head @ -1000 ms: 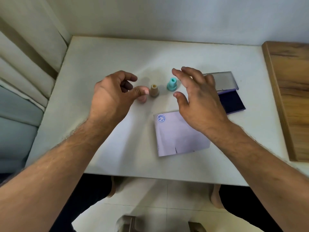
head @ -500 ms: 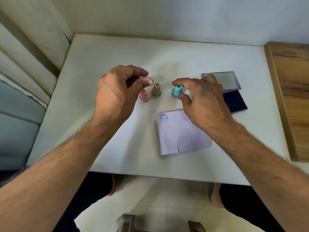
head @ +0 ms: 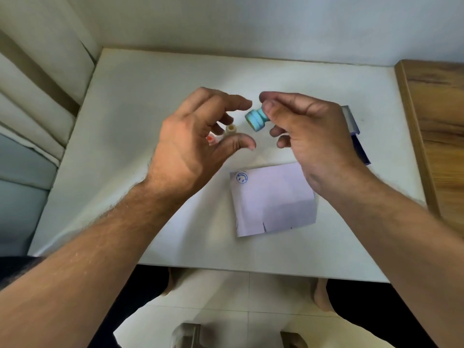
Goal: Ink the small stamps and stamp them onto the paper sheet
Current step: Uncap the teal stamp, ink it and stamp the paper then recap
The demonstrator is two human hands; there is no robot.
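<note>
My right hand (head: 308, 136) pinches a small turquoise stamp (head: 256, 120) by its handle, lifted above the table and tilted so its base points left toward my left hand (head: 198, 139). That hand hovers open, fingers spread, just left of the stamp and holds nothing. Behind its fingers a beige stamp (head: 230, 128) and a pink stamp (head: 211, 139) stand on the white table (head: 140, 101), partly hidden. A lilac paper sheet (head: 273, 199) lies below my hands with one blue smiley print (head: 241, 177) in its top-left corner. The ink pad (head: 359, 146) is mostly hidden behind my right hand.
The ink pad's open lid (head: 350, 119) shows at the right. A wooden panel (head: 437, 126) borders the table on the right, a wall runs along the back, and cushions (head: 32, 109) lie at the left. Below the table's front edge are tiled floor and my legs.
My right hand closed on the turquoise stamp, lifted it off the table and tilted it sideways. My left hand opened and shifted right toward the stamp.
</note>
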